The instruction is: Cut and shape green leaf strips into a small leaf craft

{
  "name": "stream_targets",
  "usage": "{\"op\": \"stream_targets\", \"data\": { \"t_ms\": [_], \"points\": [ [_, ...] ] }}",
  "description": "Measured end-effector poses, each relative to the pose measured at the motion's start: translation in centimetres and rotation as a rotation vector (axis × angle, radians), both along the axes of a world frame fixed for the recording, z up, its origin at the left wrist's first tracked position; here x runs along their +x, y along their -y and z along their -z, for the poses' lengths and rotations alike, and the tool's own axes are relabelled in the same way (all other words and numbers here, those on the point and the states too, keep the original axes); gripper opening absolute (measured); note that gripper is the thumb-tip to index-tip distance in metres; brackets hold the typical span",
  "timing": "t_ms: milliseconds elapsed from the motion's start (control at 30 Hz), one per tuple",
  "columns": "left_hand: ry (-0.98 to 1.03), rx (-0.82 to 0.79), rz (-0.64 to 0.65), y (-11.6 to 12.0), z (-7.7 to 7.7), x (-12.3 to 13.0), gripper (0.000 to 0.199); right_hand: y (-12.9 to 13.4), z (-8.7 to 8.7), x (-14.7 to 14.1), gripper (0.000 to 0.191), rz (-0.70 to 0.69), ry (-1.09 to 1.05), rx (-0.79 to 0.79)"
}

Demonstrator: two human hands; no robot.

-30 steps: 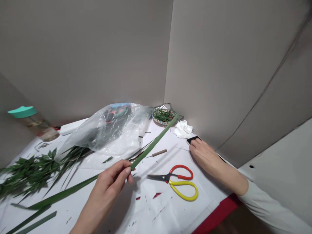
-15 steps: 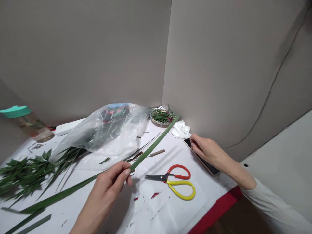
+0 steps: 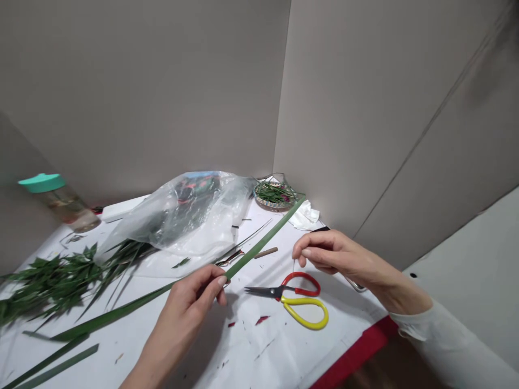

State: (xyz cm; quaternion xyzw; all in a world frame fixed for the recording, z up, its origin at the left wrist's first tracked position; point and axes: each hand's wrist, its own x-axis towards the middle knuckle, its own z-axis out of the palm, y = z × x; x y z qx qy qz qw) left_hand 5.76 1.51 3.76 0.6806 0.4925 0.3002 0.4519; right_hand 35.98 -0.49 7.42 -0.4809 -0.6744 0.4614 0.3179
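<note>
My left hand [image 3: 198,297] pinches a long green leaf strip [image 3: 265,237] near its middle. The strip slants from the lower left up toward the basket. My right hand [image 3: 332,254] is closed at the fingertips on a thin needle [image 3: 293,265], which points down and shows only in part. That hand is above the scissors [image 3: 284,294], which lie with red and yellow handles and dark blades toward the left. Behind the right hand, a phone [image 3: 320,229] is mostly hidden.
A clear plastic bag [image 3: 194,216], cut leaves [image 3: 60,281], and a bottle with a teal lid [image 3: 67,202] are on the left. A small basket of green strips [image 3: 275,194], crumpled tissue [image 3: 304,217] and a brown stick [image 3: 266,252] lie farther back. Walls enclose the back and right.
My right hand has lifted off the phone and moved left, with the needle now showing at its fingertips. My left hand still holds the leaf strip; the view has shifted slightly.
</note>
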Motion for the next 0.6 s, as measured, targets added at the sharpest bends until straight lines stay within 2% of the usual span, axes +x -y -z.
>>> {"op": "stream_targets", "data": {
  "t_ms": [200, 333, 433, 533, 600],
  "points": [
    [0.002, 0.034, -0.082, 0.1, -0.9, 0.1, 0.030, -1.5, 2.3, -5.6, 0.016, -0.129, 0.059, 0.055],
    [0.024, 0.027, -0.110, 0.2, -1.0, -0.2, 0.032, -2.3, 4.0, -8.3, 0.011, -0.120, 0.090, 0.151],
    [0.033, 0.021, -0.111, 0.2, -1.1, -0.4, 0.032, -3.1, 4.4, -8.6, 0.013, -0.050, 0.019, 0.154],
    [0.040, 0.009, -0.099, 0.3, -1.4, -0.3, 0.032, -3.7, 3.9, -7.9, 0.016, 0.043, -0.116, 0.101],
    [0.047, -0.009, -0.082, 0.5, -1.5, -0.2, 0.035, -3.7, 3.5, -7.3, 0.025, 0.064, -0.214, 0.055]
  ]
}}
